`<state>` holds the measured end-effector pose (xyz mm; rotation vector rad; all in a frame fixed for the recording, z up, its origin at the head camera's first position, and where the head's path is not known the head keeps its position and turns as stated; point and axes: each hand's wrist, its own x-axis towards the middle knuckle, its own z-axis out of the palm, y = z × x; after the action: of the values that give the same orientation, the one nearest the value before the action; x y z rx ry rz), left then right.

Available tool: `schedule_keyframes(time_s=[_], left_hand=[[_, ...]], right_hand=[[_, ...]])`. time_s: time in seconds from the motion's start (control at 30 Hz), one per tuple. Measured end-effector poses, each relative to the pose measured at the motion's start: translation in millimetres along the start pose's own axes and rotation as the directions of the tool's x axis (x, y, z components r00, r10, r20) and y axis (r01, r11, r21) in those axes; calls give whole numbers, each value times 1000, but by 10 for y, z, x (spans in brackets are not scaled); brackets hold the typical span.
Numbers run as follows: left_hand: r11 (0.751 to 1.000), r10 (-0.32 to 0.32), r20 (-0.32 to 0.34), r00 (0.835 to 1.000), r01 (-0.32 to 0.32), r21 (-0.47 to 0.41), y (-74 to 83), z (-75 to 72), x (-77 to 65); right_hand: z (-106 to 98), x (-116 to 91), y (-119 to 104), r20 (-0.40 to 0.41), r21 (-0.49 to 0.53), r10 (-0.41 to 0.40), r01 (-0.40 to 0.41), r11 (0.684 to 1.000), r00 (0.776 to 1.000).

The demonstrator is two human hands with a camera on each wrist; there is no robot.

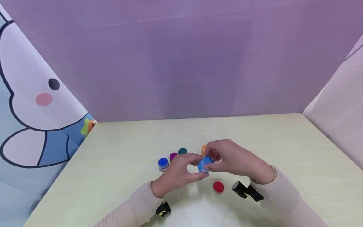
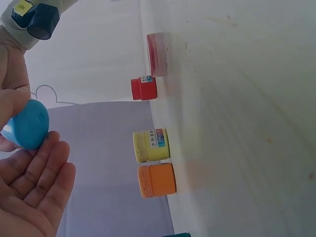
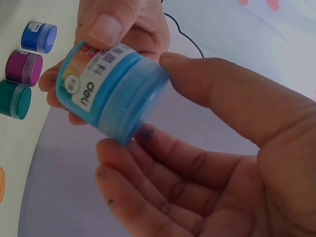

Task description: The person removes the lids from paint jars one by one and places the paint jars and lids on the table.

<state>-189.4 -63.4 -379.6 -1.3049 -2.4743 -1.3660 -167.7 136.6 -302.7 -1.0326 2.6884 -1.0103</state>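
A light blue paint jar [image 1: 204,164] is held above the table between both hands. My left hand [image 1: 198,171] pinches its labelled body, thumb on top [image 3: 103,27] and fingers behind. My right hand [image 1: 212,157] grips the lid end, with its thumb [image 3: 222,91] on the lid's rim and its fingers [image 3: 148,168] beneath. In the left wrist view the jar's base [image 2: 27,123] shows above my left fingers [image 2: 37,187]. The jar lies tilted on its side.
On the pale table [image 1: 283,148] stand a dark blue jar [image 1: 163,163], a purple jar [image 1: 173,156], a teal jar [image 1: 182,151] and an orange jar [image 1: 204,148]; a red jar [image 1: 218,186] sits nearer me. A yellow jar [image 2: 150,145] stands beside the orange one. Purple backdrop behind.
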Motion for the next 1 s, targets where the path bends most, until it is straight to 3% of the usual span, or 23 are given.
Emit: schedule_keyframes(time_s=[0.53,1.0], left_hand=[[1000,-9,17,1000,9,-3,0,25,-5],[999,-8,-23,1000,9,44,-8,30,-9]], right_hand=[[-24,-10,11,44,-49,-117,119,992,992],[8,-2,-9,-7,-45,61,-61,997,998]])
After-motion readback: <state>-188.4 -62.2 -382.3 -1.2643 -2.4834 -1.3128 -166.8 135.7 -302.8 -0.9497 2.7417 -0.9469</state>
